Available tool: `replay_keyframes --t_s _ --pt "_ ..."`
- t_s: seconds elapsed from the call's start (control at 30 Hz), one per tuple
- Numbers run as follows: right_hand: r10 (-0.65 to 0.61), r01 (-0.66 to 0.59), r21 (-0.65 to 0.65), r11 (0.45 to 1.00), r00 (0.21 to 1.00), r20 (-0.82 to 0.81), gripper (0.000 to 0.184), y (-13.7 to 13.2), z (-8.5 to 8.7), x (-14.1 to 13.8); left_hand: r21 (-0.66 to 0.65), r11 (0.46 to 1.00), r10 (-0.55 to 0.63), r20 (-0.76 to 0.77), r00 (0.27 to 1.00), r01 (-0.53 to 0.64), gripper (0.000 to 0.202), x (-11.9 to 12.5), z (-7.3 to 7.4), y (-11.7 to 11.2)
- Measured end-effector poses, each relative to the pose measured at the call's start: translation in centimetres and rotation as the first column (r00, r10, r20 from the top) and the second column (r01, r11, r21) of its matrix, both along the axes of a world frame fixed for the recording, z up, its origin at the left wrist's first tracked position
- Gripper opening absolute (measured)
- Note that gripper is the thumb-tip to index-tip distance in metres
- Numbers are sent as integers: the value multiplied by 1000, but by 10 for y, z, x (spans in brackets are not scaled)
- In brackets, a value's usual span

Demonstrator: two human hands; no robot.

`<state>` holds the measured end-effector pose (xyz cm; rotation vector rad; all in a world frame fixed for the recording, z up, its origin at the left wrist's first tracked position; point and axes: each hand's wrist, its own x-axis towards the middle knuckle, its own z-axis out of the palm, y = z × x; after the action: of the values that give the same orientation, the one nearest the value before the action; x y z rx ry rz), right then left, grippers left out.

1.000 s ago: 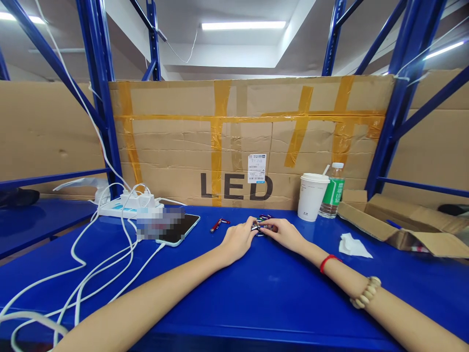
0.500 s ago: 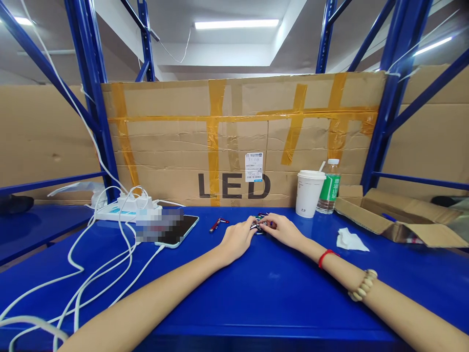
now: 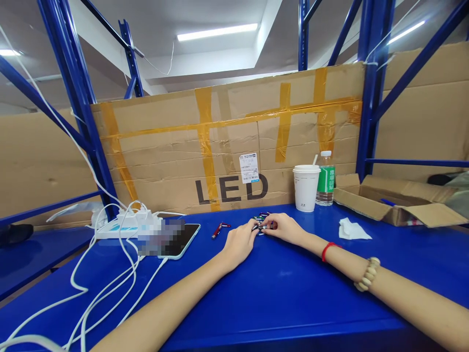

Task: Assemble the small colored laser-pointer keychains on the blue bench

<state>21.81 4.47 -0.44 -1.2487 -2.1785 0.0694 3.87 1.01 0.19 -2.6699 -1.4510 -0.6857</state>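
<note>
Head view showed the left hand (image 3: 239, 243) and right hand (image 3: 287, 228) pinching a small shiny piece (image 3: 260, 227), apparently mid-work. 1 red piece (image 3: 217, 231) lay apart; loose pieces (image 3: 261, 216) remained beyond.

Left hand (image 3: 239, 242) and right hand (image 3: 287, 229), fingertips nearly meeting, pinching small shiny pieces (image 3: 261, 228) on the blue tabletop (image 3: 282, 288)! From them: red piece (image 3: 219, 231) at nine o'clock, phone (image 3: 186, 239) beyond; white cup (image 3: 306, 190) and bottle (image 3: 325, 183) at two; crumpled tissue (image 3: 353, 230) at three.
</note>
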Motion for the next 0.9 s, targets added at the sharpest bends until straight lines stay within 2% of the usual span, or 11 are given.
replay_keyframes --t_s 0.2,0.33,0.53,0.7,0.9 --pt "-25 21 93 995 999 38 15 -3 2 -2 19 1000 -6 6 1000 6 26 0 -3 3" --pt "-34 33 145 989 999 7 18 -8 5 -6 17 1000 23 0 1000 -23 25 0 -3 2" --pt "-73 71 70 995 997 25 24 -8 6 -7 3 999 37 33 999 -38 25 0 -1 0" --pt "-21 21 71 997 1000 11 24 -4 4 -4 3 999 40 48 998 -40 23 -1 -2 0" --pt "66 -66 132 989 998 7 27 -4 4 -5 -12 999 40 80 996 -39 24 0 -2 1"
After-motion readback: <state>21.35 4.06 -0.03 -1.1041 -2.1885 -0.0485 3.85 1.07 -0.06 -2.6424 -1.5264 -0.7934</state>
